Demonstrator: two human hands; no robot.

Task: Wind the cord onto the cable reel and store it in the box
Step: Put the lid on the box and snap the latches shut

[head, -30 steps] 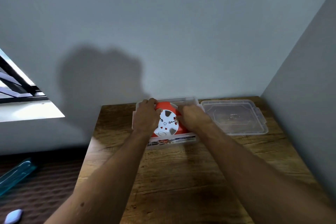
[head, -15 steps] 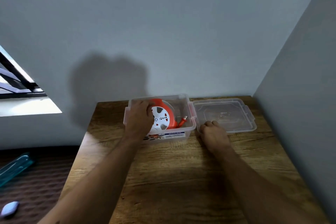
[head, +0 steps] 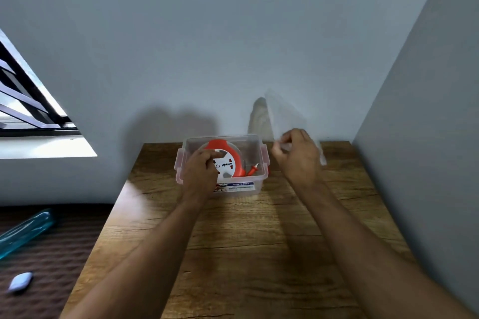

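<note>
The clear plastic box stands on the wooden counter, at 12 o'clock from the person and close to the wall; a blue label with the words MULTI-BOX is on its front side. Inside the box lies the cable reel, orange with a white face that carries sockets; it leans a little, with its face turned up toward the camera. At 3 o'clock from the reel, also inside the box, an orange plug rests against the bottom.

The left hand is at the 9 o'clock side of the box; its fingers are curled over the near left rim and reach onto the white face of the reel (if they truly grip the reel or only rest on it, I cannot tell). The right hand is raised at 3 o'clock from the box, above the counter; its fingers are closed around the edge of the transparent lid, which stands nearly upright and looks blurred.

On the floor at 8 o'clock lie a turquoise bottle and a small pale object; a window shows at 10 o'clock.
</note>
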